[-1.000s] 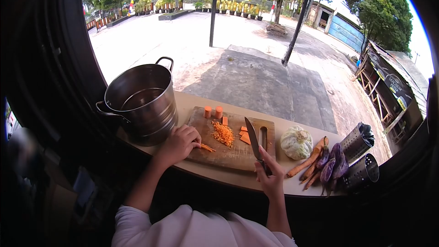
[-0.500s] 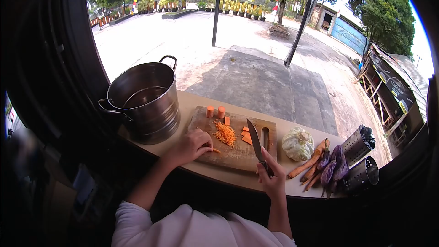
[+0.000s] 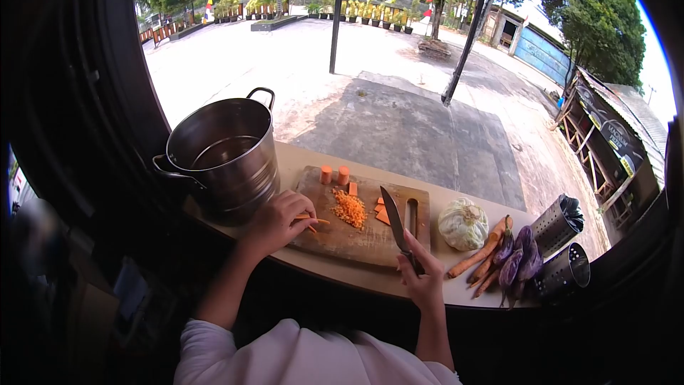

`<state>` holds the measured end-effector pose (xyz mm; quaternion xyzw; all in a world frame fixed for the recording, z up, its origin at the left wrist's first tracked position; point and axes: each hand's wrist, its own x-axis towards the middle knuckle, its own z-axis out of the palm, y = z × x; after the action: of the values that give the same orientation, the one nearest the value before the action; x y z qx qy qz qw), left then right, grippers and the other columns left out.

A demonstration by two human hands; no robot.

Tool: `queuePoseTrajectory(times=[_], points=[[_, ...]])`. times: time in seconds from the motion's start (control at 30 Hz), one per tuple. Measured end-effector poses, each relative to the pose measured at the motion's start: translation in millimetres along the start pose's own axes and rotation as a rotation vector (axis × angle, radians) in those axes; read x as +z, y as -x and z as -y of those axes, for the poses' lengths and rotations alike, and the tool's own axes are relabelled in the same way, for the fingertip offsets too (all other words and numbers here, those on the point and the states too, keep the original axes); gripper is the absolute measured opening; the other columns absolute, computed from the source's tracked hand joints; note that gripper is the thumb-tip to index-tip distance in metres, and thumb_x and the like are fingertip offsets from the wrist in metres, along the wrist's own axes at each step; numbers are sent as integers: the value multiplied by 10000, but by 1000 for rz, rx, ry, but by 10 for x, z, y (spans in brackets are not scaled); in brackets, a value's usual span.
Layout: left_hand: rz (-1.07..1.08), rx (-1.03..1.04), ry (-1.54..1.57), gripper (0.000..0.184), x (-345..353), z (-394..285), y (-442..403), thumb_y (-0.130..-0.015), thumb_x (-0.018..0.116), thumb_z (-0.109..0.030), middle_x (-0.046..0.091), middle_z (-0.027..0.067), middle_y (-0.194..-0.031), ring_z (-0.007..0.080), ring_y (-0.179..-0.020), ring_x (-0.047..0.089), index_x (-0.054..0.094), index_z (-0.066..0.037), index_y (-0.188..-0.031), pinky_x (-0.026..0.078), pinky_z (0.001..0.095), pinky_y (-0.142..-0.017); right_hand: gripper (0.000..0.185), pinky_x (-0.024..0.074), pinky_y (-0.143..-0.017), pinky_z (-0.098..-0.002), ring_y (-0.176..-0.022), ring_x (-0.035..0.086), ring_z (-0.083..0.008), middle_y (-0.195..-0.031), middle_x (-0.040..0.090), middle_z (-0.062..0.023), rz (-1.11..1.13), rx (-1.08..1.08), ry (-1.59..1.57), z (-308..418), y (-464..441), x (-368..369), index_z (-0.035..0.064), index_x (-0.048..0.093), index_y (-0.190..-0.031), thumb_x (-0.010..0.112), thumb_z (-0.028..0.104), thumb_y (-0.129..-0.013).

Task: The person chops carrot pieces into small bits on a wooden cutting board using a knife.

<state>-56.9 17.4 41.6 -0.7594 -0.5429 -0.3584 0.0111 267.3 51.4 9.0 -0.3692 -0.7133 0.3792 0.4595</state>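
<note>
My left hand (image 3: 279, 219) pinches carrot strips (image 3: 322, 222) at cutting board's (image 3: 363, 248) left end, near bench's (image 3: 342, 273) front edge; right hand (image 3: 423, 272) grips knife (image 3: 394, 217), blade apart. Seemingly mid-dicing; next cut likely needs strips aligned.

A steel pot (image 3: 239, 189) stands at the left end of the tabletop (image 3: 291, 160), a pale cabbage (image 3: 464, 224), purple eggplants (image 3: 529, 260) and two perforated metal holders (image 3: 560, 269) sit toward its right end, and potted plants (image 3: 367, 14) line the sunlit yard (image 3: 242, 57) beyond.

The right hand (image 3: 423, 275) partly hides the lower end of the knife (image 3: 393, 218).
</note>
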Motion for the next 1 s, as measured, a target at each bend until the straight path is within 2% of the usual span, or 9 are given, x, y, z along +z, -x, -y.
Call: queuePoseTrajectory(times=[0.17,0.37,0.43,0.67,0.83,0.93,1.0], points=[[64,23,9,188,-26,-189,141,-874,783,-161,673,71,-941,293,-956,650,632,-78,-951,510,417,-873,509,528,-746,-254,-835,635,-73,-1105,760,-100,4,-13,22,4,-13,-10,113,653,-1406,732,-8,-919],[37,-90,125,178,109,-25,208,-888,763,-120,678,102,-961,315,-948,649,618,-57,-970,525,428,-854,511,530,-755,-256,-856,648,-84,-1109,760,-109,11,-27,19,15,-17,3,115,652,-1408,731,-8,-918],[24,-77,114,178,117,-8,186,-887,762,-100,662,97,-967,284,-925,648,616,-59,-981,526,399,-831,513,529,-755,-255,-857,650,-85,-1099,762,-110,6,-39,27,4,-14,10,117,651,-1410,731,-7,-919],[-28,-68,55,179,148,-27,197,-880,766,-103,658,91,-946,287,-928,645,622,-69,-980,521,403,-834,517,516,-720,-250,-779,607,-73,-1035,752,-82,15,-16,14,-4,-6,-9,125,647,-1417,730,-4,-923],[-93,-117,-65,168,263,-362,253,-857,784,-130,659,79,-926,304,-939,641,636,-89,-926,519,432,-835,532,515,-692,-260,-749,590,-77,-945,733,-56,29,46,1,19,-2,-18,133,638,-1431,725,-10,-926],[-122,-143,-76,173,341,-421,273,-843,801,-155,662,68,-914,299,-939,646,655,-94,-913,523,434,-837,536,515,-686,-274,-737,601,-92,-910,728,-77,32,56,19,77,-11,-11,141,644,-1425,731,-12,-919],[-117,-169,-53,176,327,-448,280,-838,806,-162,665,66,-914,297,-940,649,677,-96,-936,525,433,-841,549,505,-622,-265,-681,600,-82,-906,717,-53,51,-82,129,76,-18,0,162,640,-1433,723,-15,-920]])
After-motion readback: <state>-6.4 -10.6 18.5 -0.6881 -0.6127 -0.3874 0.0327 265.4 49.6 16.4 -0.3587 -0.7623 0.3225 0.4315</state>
